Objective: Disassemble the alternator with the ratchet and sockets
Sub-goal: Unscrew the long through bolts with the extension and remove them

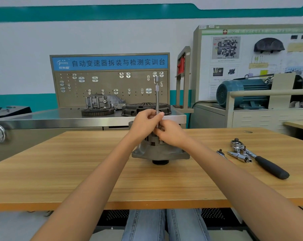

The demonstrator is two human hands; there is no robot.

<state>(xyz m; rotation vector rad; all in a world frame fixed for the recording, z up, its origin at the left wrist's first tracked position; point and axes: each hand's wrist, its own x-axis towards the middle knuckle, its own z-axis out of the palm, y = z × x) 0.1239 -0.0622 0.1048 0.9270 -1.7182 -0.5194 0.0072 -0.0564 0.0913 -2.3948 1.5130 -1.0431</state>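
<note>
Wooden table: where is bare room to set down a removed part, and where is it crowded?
Bare table lies left of the alternator, and along the near edge between the forearms. The right is crowded: the ratchet and sockets lie there. Both hands, left and right, hold the extension bar over the alternator.

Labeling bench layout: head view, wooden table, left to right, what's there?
alternator with an extension bar held upright on it by both hands → small socket adapter → chrome sockets → black-handled ratchet
</note>
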